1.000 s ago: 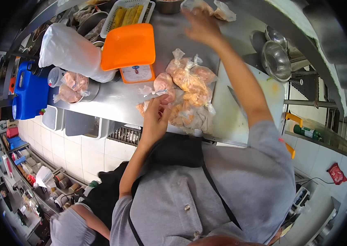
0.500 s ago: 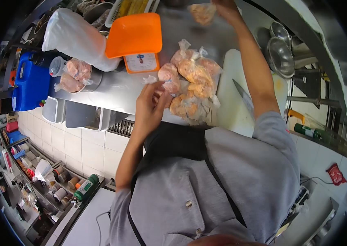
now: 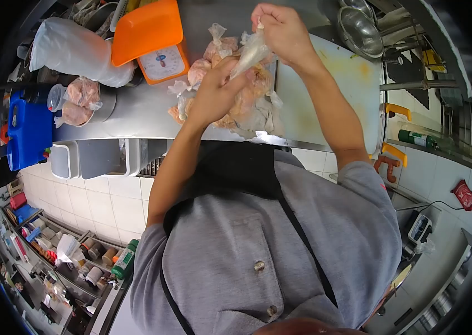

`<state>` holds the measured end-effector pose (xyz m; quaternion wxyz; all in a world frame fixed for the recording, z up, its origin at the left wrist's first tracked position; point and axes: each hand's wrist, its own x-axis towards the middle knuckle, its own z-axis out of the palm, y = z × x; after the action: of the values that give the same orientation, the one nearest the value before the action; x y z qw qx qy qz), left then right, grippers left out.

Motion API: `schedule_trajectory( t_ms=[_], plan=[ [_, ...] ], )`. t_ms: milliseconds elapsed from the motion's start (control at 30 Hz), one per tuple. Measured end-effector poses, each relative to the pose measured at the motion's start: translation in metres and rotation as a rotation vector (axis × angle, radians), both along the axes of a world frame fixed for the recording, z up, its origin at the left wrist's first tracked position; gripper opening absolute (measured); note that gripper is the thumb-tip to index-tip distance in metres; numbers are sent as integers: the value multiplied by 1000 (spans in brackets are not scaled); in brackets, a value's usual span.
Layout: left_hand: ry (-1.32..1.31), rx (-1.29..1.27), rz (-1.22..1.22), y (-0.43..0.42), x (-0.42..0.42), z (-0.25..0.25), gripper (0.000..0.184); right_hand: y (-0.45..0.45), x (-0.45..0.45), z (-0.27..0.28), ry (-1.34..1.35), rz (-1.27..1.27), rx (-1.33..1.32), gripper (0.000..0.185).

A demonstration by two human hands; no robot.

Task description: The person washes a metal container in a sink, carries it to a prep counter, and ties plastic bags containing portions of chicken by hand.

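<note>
My right hand (image 3: 283, 34) pinches the gathered top of a clear plastic bag (image 3: 251, 54) above the steel counter. The bag hangs slanted, narrow at its top, and its lower end reaches my left hand (image 3: 216, 94), whose fingers are closed around it. What fills its lower part is hidden by the fingers. Under and beside my hands lies a pile of knotted clear bags of pale pink and orange raw meat (image 3: 258, 81). To the left stands an orange kitchen scale (image 3: 161, 62) with a wide orange tray (image 3: 149, 30) on top.
A white cutting board (image 3: 331, 92) lies to the right, with steel bowls (image 3: 358, 32) beyond it. On the left are a large white plastic bag (image 3: 77, 53), a pot (image 3: 106, 103) with bagged meat and a blue jerrycan (image 3: 29, 131). Grey bins (image 3: 99, 158) stand below the counter edge.
My right hand has come back from the far side of the counter toward the pile, with a bag. My left hand has moved up and right to it. The knife on the board has left view.
</note>
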<state>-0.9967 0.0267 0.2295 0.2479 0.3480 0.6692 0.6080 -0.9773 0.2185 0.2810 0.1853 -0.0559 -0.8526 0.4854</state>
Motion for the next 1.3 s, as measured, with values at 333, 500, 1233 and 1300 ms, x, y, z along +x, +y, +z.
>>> schedule_trajectory(
  t_ms=[333, 500, 1233, 1300],
  plan=[
    [573, -127, 111, 6, -7, -84, 19, 18, 17, -58, -173, -11, -296, 16],
    [628, -185, 68, 10, -12, -87, 20, 0, 46, -23, 325, -122, 614, 38],
    [1304, -288, -16, -14, -1, 41, 18, -37, 128, -88, -367, 674, -1402, 20],
    [930, 33, 221, -10, 10, 46, 16, -78, 115, -99, -145, 959, -1619, 21]
  ],
)
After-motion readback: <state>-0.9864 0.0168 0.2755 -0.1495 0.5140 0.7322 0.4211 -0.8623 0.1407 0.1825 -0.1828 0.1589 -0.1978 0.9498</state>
